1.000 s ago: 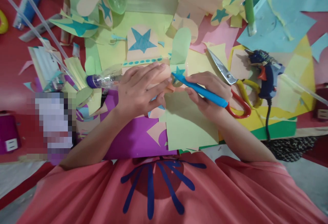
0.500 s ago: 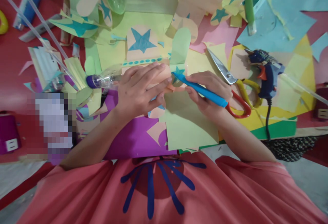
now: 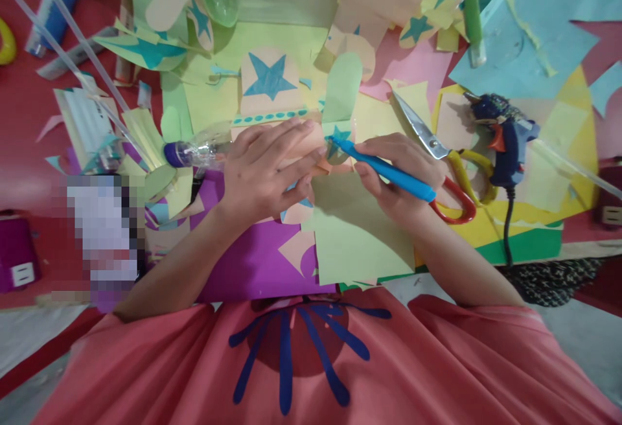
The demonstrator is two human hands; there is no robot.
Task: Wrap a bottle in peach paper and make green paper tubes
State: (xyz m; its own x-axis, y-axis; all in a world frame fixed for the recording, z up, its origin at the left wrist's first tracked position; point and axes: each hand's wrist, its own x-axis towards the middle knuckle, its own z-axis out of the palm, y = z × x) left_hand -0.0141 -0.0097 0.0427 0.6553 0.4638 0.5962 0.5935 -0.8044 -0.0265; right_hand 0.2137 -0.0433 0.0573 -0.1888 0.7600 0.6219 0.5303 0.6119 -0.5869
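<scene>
My right hand is closed round a blue marker. The marker's tip rests on a small teal star on pale paper at the right end of a paper-wrapped plastic bottle. My left hand lies over the bottle's wrapped body with its fingers spread, pressing on it. The bottle's clear neck and purple cap stick out to the left. Above the bottle stands a flap with a larger teal star, and a row of teal ovals runs along the edge below that star. A light green rounded flap rises above the small star.
Open scissors with red and yellow handles and a blue glue gun lie right of my right hand. Paper sheets and scraps cover much of the red table. A purple sheet is nearest my body. More star-decorated paper pieces lie at the back.
My right hand and the blue marker have shifted slightly to the right. My left hand and the bottle have stayed in place.
</scene>
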